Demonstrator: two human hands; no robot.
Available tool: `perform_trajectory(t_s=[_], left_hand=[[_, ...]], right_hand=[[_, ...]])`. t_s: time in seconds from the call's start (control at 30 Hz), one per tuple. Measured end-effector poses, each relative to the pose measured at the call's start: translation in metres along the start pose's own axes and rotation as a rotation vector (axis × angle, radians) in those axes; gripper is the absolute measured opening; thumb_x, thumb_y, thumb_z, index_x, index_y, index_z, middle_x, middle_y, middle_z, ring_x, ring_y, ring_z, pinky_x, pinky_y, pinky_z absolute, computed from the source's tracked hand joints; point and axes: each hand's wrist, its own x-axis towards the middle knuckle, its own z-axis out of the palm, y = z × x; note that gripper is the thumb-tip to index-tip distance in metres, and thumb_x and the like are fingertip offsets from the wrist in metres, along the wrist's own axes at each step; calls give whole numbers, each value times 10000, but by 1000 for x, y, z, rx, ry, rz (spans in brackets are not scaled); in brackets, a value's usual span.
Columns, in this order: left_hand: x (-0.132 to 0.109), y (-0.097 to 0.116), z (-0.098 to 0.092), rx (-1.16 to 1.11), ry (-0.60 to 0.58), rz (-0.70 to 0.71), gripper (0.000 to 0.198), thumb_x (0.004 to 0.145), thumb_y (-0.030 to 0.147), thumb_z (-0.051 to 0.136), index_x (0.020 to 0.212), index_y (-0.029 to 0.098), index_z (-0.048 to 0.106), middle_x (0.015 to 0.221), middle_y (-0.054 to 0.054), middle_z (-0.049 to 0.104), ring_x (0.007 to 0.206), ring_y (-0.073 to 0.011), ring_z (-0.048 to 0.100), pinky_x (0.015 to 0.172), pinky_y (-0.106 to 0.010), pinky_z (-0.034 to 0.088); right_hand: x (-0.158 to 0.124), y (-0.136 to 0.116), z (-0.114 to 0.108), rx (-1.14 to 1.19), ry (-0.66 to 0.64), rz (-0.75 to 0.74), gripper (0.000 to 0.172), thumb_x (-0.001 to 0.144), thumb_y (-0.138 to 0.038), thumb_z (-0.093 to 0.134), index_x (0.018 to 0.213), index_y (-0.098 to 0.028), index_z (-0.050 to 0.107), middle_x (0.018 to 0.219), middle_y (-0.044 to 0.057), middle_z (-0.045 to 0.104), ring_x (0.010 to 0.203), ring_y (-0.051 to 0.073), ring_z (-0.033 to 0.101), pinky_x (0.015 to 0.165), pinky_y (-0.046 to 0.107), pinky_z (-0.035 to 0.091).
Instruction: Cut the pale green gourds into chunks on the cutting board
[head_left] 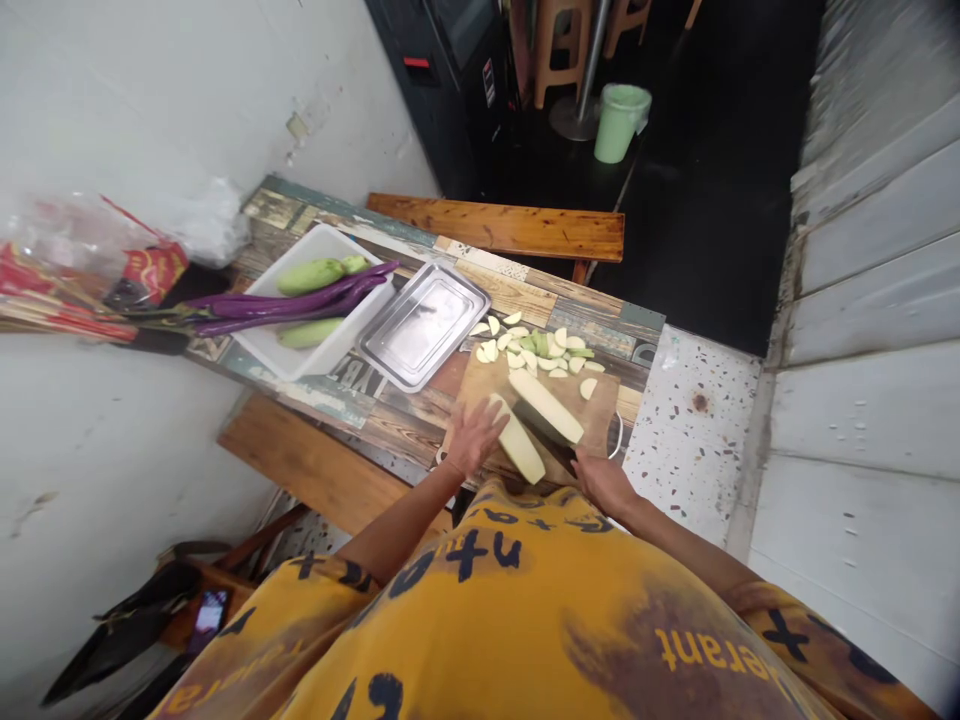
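On a wooden cutting board [600,420] lie two long pale halves of a peeled eggplant. My left hand [472,435] rests with spread fingers on the nearer half [521,450]. My right hand [604,482] grips the handle of a dark knife [544,428], whose blade lies between the nearer half and the farther half [546,405]. Several cut pale slices [536,350] are piled at the board's far end.
A steel tray [424,322] sits left of the board. Beyond it a white tub [319,300] holds green and long purple eggplants. Plastic bags lie at the table's left end. Wooden benches flank the table. A green bin [621,120] stands on the dark floor.
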Motion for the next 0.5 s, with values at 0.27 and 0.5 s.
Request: perform_trajectory(t_s=[0.27, 0.5], left_hand=[[36, -4, -30, -77, -259, 357, 327, 975, 286, 546, 1255, 176, 674, 1344, -175, 659, 1295, -277, 575, 1140, -463, 408], [-12, -42, -39, -606, -147, -220, 434, 792, 527, 725, 1022, 159, 748, 1042, -131, 743, 988, -295, 656, 938, -418, 512]], right_hand=[[-28, 12, -1, 66, 154, 40, 301, 1066, -301, 315, 1149, -128, 546, 887, 145, 750, 778, 247, 719, 659, 285, 405], [-39, 40, 9, 202, 346, 106, 312, 1022, -343, 302, 1064, -151, 544, 753, 120, 713, 650, 250, 679, 596, 289, 369]])
